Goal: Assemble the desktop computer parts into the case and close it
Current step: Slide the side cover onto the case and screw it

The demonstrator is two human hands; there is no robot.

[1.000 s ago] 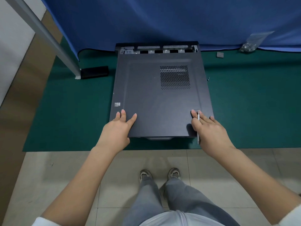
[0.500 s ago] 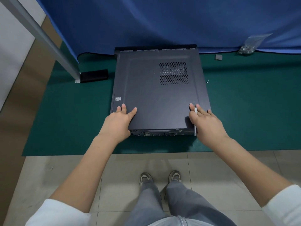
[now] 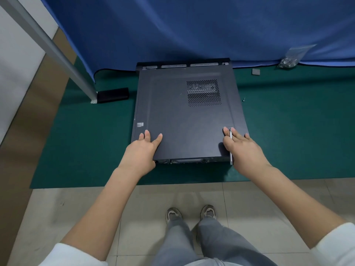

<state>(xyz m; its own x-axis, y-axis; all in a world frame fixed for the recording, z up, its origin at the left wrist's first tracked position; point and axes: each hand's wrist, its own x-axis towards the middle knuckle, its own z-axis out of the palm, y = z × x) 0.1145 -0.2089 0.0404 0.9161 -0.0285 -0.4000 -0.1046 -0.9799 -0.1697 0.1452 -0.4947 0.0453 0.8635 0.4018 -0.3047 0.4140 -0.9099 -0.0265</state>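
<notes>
Lying flat on the green mat [image 3: 76, 150] on the floor, the dark PC case [image 3: 182, 116] has its side panel [image 3: 172, 120] on top, vent grille [image 3: 204, 93] at far right, metal strip of chassis visible past the panel's far edge. Left hand [image 3: 142, 148] rests w/ fingers straight on the panel's near-left corner. Right hand [image 3: 242, 148] presses the near-right corner, fingers straight, w/ a thin silver tool [image 3: 231, 146] tucked between them. Screw bag [image 3: 290, 58] far right; small screw [image 3: 244, 99] just right of case.
</notes>
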